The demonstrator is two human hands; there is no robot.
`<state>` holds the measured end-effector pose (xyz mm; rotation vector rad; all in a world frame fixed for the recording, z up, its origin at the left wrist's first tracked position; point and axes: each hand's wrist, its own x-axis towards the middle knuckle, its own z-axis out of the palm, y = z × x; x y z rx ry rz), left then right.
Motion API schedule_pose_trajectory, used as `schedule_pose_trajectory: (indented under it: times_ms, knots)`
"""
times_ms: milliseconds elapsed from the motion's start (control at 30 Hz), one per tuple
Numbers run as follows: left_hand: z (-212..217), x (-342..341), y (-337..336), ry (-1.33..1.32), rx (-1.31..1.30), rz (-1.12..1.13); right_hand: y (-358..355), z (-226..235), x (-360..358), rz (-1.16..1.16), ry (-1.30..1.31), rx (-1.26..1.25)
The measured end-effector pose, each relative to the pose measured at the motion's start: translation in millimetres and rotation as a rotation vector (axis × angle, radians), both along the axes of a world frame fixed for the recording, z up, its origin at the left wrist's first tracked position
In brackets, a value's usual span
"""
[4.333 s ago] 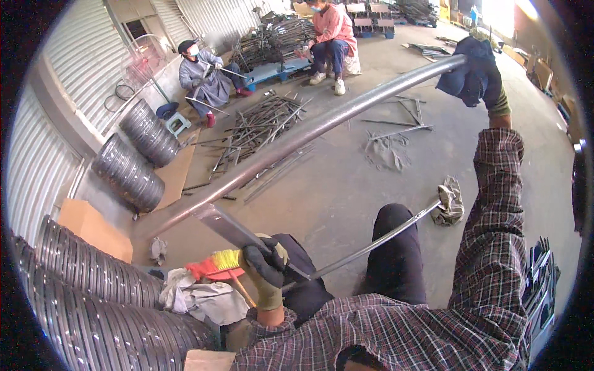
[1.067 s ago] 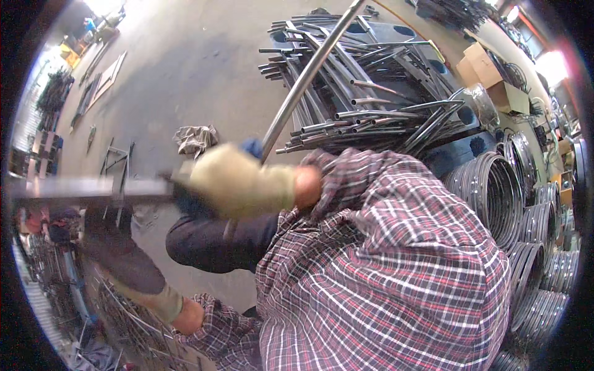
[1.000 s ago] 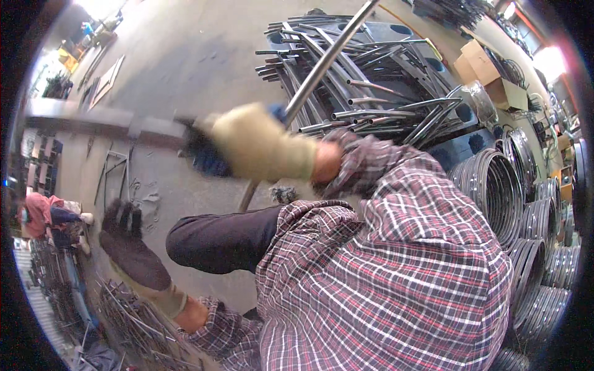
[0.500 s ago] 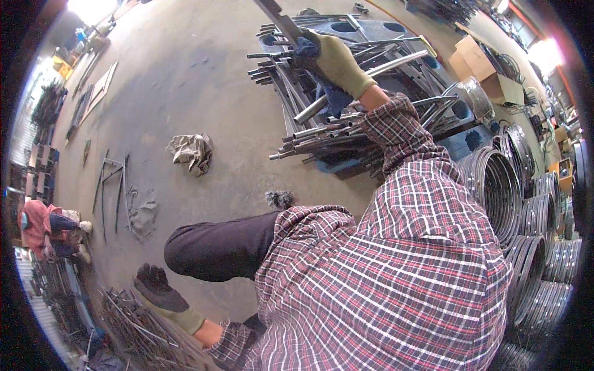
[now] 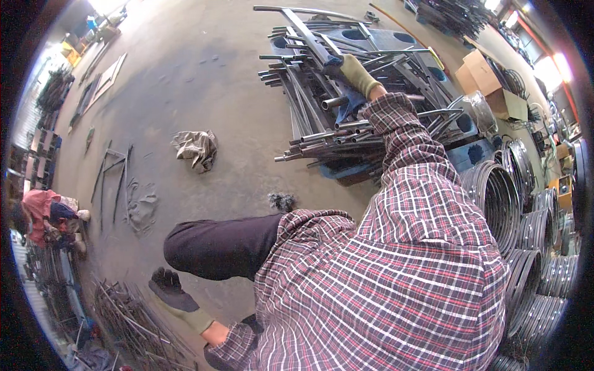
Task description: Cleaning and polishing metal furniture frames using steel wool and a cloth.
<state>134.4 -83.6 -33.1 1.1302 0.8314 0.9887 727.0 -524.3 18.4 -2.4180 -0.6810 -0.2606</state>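
One steel frame (image 5: 304, 32) is over the pile of tubes (image 5: 302, 102) on the blue pallet (image 5: 378, 38), gripped by our right hand (image 5: 349, 73) with a blue cloth (image 5: 351, 106); we cannot tell whether it rests there. Our left hand (image 5: 175, 294), open and empty, is near our knee (image 5: 192, 247). A crumpled rag (image 5: 198, 149) lies on the floor (image 5: 244, 123).

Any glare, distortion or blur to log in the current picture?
Head view, upper right: glare washes out the bright light; head view, rim: fisheye distortion and dark vignetting; head view, hands: the right hand, metal frame and left hand show no obvious motion blur.
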Motion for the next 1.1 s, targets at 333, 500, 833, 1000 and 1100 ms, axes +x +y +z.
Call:
schedule_pose_trajectory:
  times_ms: [333, 500, 833, 1000, 1100]
  knots:
    - [-39, -52, 2, 0.048, -0.147, 0.103, -64, -68, 77, -0.119, 0.313, 0.231]
    - [-41, -49, -11, 0.074, -0.104, 0.096, -79, -84, 83, -0.160, 0.268, -0.004]
    - [-46, -54, -20, 0.076, -0.100, 0.136, -73, -42, 57, -0.464, 0.022, -0.458]
    - [-39, -73, -17, 0.038, -0.130, 0.224, -56, 1, 3, -0.484, -0.436, -0.046]
    - [-46, -88, -7, -0.115, -0.242, 0.188, -21, 38, -52, -0.183, -0.610, 0.271]
